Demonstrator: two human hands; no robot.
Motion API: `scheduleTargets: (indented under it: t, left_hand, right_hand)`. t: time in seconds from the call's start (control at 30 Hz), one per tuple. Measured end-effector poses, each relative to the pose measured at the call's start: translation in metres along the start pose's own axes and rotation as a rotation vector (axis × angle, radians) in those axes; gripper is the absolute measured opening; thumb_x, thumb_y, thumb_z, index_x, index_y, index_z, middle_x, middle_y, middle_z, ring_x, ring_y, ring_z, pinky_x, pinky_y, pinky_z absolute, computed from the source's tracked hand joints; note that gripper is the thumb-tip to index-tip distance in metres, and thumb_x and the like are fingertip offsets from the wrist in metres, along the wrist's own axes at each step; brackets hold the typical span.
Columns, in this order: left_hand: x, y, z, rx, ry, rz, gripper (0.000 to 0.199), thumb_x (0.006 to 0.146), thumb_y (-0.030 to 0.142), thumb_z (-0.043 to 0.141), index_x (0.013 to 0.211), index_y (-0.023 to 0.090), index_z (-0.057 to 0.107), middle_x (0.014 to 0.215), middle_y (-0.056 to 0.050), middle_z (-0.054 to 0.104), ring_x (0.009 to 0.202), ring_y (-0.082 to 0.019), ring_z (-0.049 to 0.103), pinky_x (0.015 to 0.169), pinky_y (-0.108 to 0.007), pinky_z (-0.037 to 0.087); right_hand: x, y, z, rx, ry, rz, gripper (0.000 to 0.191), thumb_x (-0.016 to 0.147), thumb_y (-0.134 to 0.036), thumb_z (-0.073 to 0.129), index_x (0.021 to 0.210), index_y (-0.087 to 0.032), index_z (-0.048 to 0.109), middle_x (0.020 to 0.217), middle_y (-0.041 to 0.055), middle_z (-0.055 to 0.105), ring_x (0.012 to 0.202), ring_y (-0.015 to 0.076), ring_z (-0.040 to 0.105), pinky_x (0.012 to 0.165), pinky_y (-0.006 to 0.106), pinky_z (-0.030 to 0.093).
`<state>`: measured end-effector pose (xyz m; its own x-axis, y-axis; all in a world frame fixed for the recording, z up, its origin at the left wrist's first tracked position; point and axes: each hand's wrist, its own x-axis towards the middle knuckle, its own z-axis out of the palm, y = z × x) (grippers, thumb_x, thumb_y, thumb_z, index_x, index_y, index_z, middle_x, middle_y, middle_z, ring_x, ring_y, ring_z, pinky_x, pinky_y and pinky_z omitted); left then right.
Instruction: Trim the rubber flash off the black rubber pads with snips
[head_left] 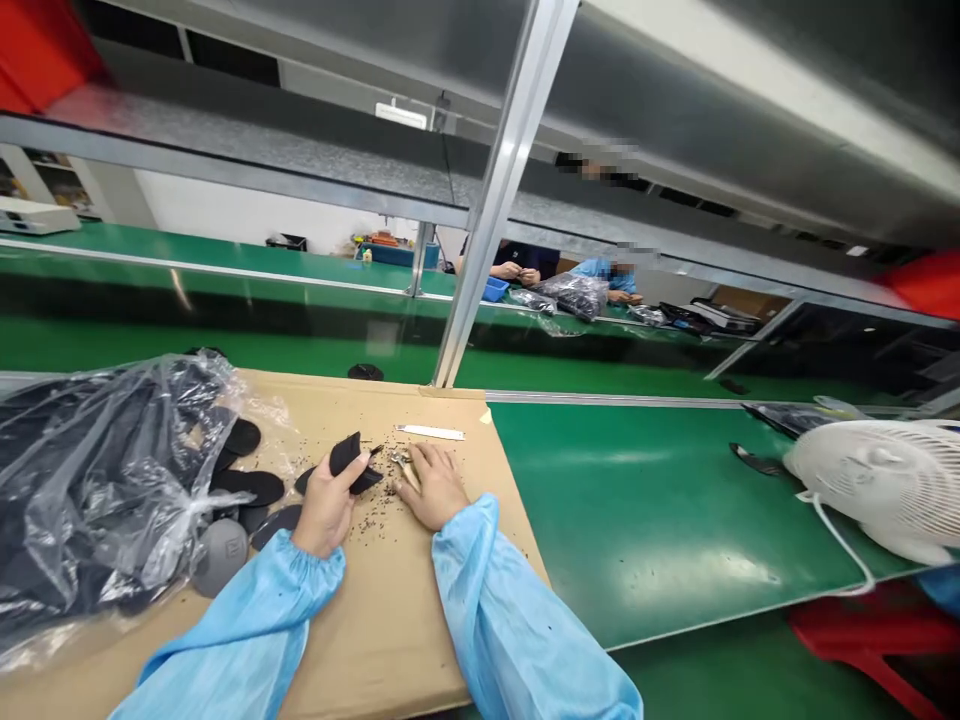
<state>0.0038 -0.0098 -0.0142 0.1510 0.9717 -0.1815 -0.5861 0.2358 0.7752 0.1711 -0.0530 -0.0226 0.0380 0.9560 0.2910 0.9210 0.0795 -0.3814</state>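
My left hand (328,503) grips a black rubbery piece (346,458) between thumb and fingers, above a sheet of brown cardboard (375,620). My right hand (433,487) lies close beside it, its fingers curled around a small metal hand tool (401,470), partly hidden. Black crumbs (367,525) are scattered around both hands. A white strip (431,432) lies just beyond them. To the left, several black oval pads (247,487) lie next to a clear plastic bag (97,480) stuffed with black items. A grey rounded object (219,556) sits near my left wrist.
The cardboard rests on a green workbench (637,520) with a white fan (874,485) at its right. An aluminium post (495,210) rises behind. Two people (592,275) work at a farther bench among plastic bags, and a red stool (870,640) stands at lower right.
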Motion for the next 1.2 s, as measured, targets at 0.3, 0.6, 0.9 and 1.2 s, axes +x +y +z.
scheduleTargets:
  t: [0.3, 0.6, 0.9, 1.2]
  left_hand:
    - [0.006, 0.005, -0.002, -0.045, 0.057, -0.102, 0.040, 0.058, 0.018, 0.082, 0.090, 0.016, 0.059, 0.079, 0.002, 0.062, 0.066, -0.010, 0.057, 0.055, -0.020, 0.046]
    - [0.007, 0.008, -0.004, -0.110, -0.039, -0.144, 0.045, 0.059, 0.017, 0.080, 0.099, 0.018, 0.059, 0.076, 0.003, 0.058, 0.058, -0.008, 0.051, 0.051, -0.020, 0.041]
    - [0.005, 0.010, -0.005, -0.125, -0.065, -0.170, 0.046, 0.061, 0.016, 0.078, 0.102, 0.020, 0.058, 0.075, 0.003, 0.056, 0.060, -0.008, 0.052, 0.052, -0.019, 0.040]
    - [0.005, 0.008, -0.007, -0.082, -0.069, -0.137, 0.047, 0.059, 0.016, 0.079, 0.101, 0.020, 0.057, 0.081, 0.003, 0.056, 0.060, -0.006, 0.050, 0.054, -0.018, 0.041]
  right_hand:
    - [0.004, -0.004, -0.003, 0.128, 0.199, -0.147, 0.045, 0.094, -0.028, 0.039, 0.138, -0.022, 0.044, 0.127, 0.0127, 0.052, 0.120, 0.0278, 0.046, 0.103, 0.049, 0.038]
    - [0.001, -0.009, -0.003, 0.153, 0.235, -0.258, 0.042, 0.093, -0.043, 0.049, 0.129, -0.024, 0.056, 0.113, 0.0114, 0.059, 0.105, 0.0259, 0.055, 0.094, 0.042, 0.047]
    - [0.002, -0.009, -0.006, 0.099, 0.196, -0.283, 0.040, 0.095, -0.046, 0.044, 0.126, -0.027, 0.060, 0.105, 0.0097, 0.062, 0.097, 0.0246, 0.058, 0.088, 0.040, 0.049]
    - [0.000, -0.006, -0.011, 0.144, 0.088, -0.312, 0.038, 0.096, -0.044, 0.042, 0.123, -0.025, 0.061, 0.107, 0.0088, 0.063, 0.100, 0.0227, 0.061, 0.089, 0.036, 0.051]
